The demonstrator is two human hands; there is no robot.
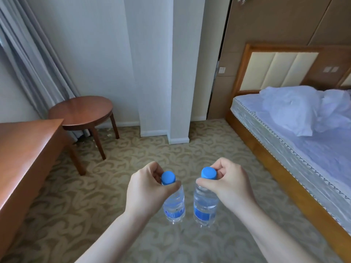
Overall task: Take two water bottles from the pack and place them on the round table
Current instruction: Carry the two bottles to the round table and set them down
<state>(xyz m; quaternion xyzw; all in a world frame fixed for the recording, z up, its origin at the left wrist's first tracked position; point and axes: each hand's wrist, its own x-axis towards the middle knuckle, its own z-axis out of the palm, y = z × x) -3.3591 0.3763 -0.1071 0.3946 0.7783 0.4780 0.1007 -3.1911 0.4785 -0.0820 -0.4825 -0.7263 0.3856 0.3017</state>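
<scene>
My left hand (pixel 146 188) pinches the neck of a clear water bottle (pixel 174 205) with a blue cap and blue label. Beside it, my right hand (pixel 228 185) grips a second, similar water bottle (pixel 205 207) just under its blue cap. Both bottles hang upright above the patterned carpet, a small gap between them. The round wooden table (pixel 81 111) stands at the far left by the curtain, well ahead of my hands, its top bare. The pack is not in view.
A wooden desk (pixel 24 149) juts in at the left, partly in front of the round table. A white pillar (pixel 165 73) rises ahead at centre. A bed (pixel 303 133) with crumpled white linen fills the right side. Carpet lies between them.
</scene>
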